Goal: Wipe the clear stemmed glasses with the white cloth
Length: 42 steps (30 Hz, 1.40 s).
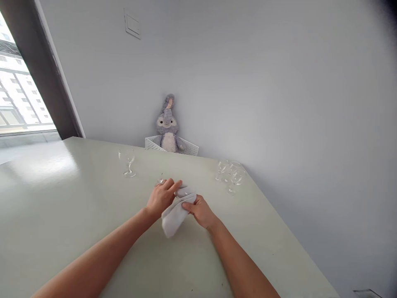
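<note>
A clear stemmed glass (pixel 160 181) lies tilted on its side in my left hand (pixel 161 196), whose fingers are wrapped round it. Its foot shows at the far left of that hand. My right hand (pixel 200 211) grips a white cloth (pixel 175 217), thumb on top. The cloth covers the glass's bowl end, and a loose fold hangs down toward me. Much of the glass is hidden by my fingers and the cloth. Both hands are close together above the middle of the table.
One stemmed glass (pixel 127 161) stands upright on the pale table (pixel 93 207) to the left. A small group of similar glasses (pixel 236 179) stands near the right edge. Behind the table, a grey plush toy (pixel 168 124) sits in a white perforated basket (pixel 190 148) against the wall.
</note>
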### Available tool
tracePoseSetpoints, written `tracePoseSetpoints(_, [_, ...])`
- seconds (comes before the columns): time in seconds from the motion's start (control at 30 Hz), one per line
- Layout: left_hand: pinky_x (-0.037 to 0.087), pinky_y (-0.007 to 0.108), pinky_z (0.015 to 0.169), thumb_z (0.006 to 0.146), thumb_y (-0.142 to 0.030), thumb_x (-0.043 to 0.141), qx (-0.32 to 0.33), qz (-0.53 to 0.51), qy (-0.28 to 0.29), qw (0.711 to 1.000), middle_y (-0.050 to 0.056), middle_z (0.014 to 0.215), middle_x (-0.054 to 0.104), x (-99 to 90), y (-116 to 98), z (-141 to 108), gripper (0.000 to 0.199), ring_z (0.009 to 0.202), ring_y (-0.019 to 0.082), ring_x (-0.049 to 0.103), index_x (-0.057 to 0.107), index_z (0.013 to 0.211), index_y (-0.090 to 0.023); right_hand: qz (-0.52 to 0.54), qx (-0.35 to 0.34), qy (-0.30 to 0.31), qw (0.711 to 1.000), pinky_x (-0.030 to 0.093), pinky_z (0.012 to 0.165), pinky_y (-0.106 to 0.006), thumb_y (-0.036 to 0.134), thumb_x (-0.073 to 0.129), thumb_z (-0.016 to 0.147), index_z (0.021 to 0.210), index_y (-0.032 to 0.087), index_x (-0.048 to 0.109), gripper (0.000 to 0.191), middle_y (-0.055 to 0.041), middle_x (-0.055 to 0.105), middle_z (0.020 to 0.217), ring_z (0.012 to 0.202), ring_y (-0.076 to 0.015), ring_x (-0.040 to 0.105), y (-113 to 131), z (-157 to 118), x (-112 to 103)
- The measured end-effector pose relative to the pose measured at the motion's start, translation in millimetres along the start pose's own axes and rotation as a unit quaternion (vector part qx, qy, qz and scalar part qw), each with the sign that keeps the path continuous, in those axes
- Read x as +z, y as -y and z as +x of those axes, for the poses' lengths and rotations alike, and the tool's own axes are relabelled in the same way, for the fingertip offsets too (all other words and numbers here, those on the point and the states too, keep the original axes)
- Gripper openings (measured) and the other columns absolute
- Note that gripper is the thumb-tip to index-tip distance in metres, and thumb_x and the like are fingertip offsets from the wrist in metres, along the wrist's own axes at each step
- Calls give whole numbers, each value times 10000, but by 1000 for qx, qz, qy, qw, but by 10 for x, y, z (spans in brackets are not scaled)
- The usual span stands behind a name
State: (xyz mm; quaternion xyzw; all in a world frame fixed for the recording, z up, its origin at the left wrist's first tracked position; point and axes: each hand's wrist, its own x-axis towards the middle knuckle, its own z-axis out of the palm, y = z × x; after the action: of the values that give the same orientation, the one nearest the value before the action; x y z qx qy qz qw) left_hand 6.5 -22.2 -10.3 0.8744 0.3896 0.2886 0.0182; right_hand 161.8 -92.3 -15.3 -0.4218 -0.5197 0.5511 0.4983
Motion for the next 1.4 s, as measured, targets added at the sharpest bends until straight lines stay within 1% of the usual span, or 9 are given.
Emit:
tracePoseSetpoints(0.2, [378,229,549,614,-72,434,-62,-199,94,973,-3,824,604,-51,-83,-18,439,657,147,544,548,987,-273,-371,-138,-65,916,416,657,-278,374,607,696,733,205,642,177,-17,608,727,680,-172,540,7,-63,42])
tracePoseSetpoints(0.4, [411,265,574,693,-159,476,-14,-111,73,991,67,1087,554,-96,-155,-62,501,696,167,565,458,1183,-258,-51,-16,-134,990,453,499,-269,469,615,680,736,152,635,322,-17,598,636,578,-158,546,30,21,-55])
tracePoseSetpoints(0.57, [321,419,919,793,-103,392,111,47,-6,993,58,1171,532,-173,-143,-65,352,1023,242,484,566,1051,-268,198,89,-154,964,427,382,-227,505,589,707,790,137,602,377,-29,600,570,428,-120,526,-16,95,-222])
tracePoseSetpoints(0.73, [224,437,998,842,-168,370,135,32,-15,990,53,862,614,-207,-46,-24,343,968,205,508,545,1116,-278,154,68,-39,985,419,410,-219,451,617,707,856,125,627,358,-15,602,601,461,-112,530,8,37,-263])
tracePoseSetpoints(0.9, [377,310,709,787,-396,494,61,-107,91,988,39,708,605,-206,39,33,294,713,177,510,618,1006,-246,-54,28,31,998,448,722,-300,323,706,620,884,146,663,320,-23,646,813,768,-167,574,173,-67,-322])
tracePoseSetpoints(1.0, [320,235,531,728,-465,533,-29,-270,230,934,-8,612,540,-229,55,56,293,571,125,458,643,814,-207,-166,40,82,982,420,785,-326,319,680,638,892,164,674,298,-15,644,846,831,-192,561,263,-113,-379])
tracePoseSetpoints(1.2, [274,229,457,708,-484,543,-105,-550,417,716,-23,507,430,-283,63,56,359,441,78,353,569,648,-131,-201,17,145,969,422,747,-308,352,650,665,792,168,687,227,10,631,737,764,-188,561,374,-193,-565])
tracePoseSetpoints(1.3, [257,227,452,705,-479,547,-138,-574,399,702,-31,504,414,-294,107,67,381,439,78,327,613,814,-120,-161,-15,76,984,429,754,-327,365,634,688,832,160,682,255,-19,652,783,785,-203,578,394,-193,-703])
tracePoseSetpoints(1.4, [251,222,455,694,-516,537,-200,-550,306,751,-33,516,403,-265,182,97,418,449,80,334,617,811,-123,-196,-81,-91,973,428,799,-371,369,567,747,950,160,651,303,-70,654,925,876,-231,582,376,-146,-753])
